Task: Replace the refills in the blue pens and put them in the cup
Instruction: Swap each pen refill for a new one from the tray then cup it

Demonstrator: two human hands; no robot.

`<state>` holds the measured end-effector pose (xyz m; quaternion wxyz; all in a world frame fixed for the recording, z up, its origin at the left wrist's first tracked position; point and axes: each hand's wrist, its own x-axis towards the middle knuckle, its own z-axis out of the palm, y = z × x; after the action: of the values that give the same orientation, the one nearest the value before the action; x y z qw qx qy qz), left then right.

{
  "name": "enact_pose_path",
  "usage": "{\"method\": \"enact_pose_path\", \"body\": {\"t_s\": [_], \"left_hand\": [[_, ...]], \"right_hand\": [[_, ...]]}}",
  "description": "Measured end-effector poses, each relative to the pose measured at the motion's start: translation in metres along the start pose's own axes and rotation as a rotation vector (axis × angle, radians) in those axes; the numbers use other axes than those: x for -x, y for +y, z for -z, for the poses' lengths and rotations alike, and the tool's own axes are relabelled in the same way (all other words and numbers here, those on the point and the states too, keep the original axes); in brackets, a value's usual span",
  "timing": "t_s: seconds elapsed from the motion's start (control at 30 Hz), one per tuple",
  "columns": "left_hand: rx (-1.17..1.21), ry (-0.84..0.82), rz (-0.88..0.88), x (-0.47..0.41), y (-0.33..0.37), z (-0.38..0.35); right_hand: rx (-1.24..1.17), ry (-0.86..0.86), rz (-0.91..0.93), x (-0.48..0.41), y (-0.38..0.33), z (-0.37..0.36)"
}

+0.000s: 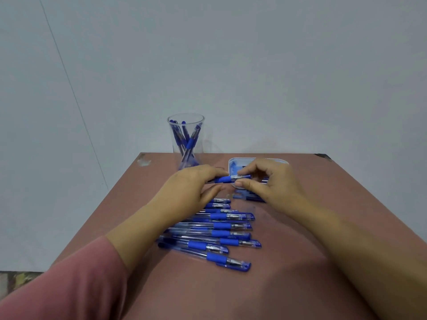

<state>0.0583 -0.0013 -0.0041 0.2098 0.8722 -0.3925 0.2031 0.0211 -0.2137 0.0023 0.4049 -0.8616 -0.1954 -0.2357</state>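
One blue pen (pixel 225 179) is held level above the brown table (pixel 288 262). My left hand (pixel 194 188) grips its barrel by the blue rubber sleeve, and my right hand (pixel 270 181) pinches its tip end between thumb and fingers. Below the hands, a row of several capped blue pens (pixel 219 234) lies side by side on the table. A clear cup (pixel 186 140) at the table's far edge holds several blue pens upright. Behind my right hand sits a shallow white tray (pixel 233 163) with blue parts in it, mostly hidden.
A few loose blue pieces (pixel 248 197) lie on the table under my right hand. The table's far corners (pixel 143 159) are chipped. A plain grey wall rises behind the table.
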Motion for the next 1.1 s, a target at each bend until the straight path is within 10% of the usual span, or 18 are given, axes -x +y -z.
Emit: {"method": "enact_pose_path", "body": {"t_s": [1.1], "left_hand": [[0.428,-0.125,0.164,0.012,-0.01,-0.005]], "right_hand": [[0.05,0.05,0.021,0.001,0.02,0.003]]}}
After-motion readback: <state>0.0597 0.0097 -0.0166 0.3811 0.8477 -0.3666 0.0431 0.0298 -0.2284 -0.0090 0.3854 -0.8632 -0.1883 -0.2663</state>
